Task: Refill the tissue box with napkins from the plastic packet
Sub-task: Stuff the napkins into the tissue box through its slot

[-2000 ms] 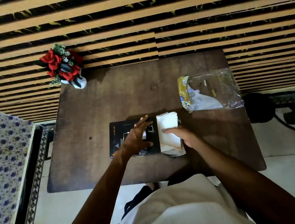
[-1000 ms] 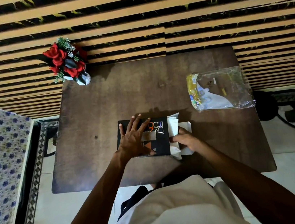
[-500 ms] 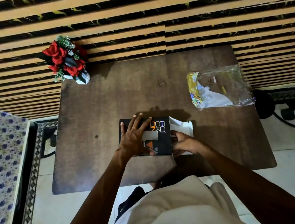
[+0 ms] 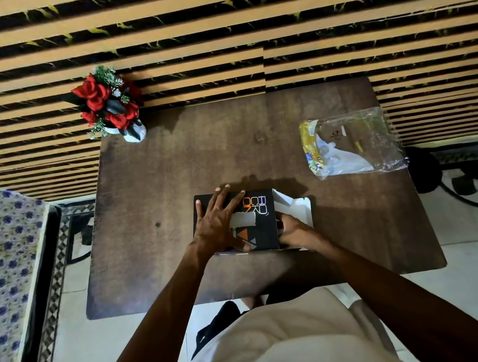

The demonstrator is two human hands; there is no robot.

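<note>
My left hand [image 4: 218, 225] lies flat, fingers spread, on the black box [image 4: 260, 223] near the counter's [image 4: 156, 254] front edge. My right hand [image 4: 295, 231] presses into its open right end; grip unclear. Light cardboard, easily crushed; hold its edges.

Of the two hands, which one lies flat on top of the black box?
The left hand, fingers spread flat on the tissue box lid. The right hand works at the box's open right end instead.
</note>
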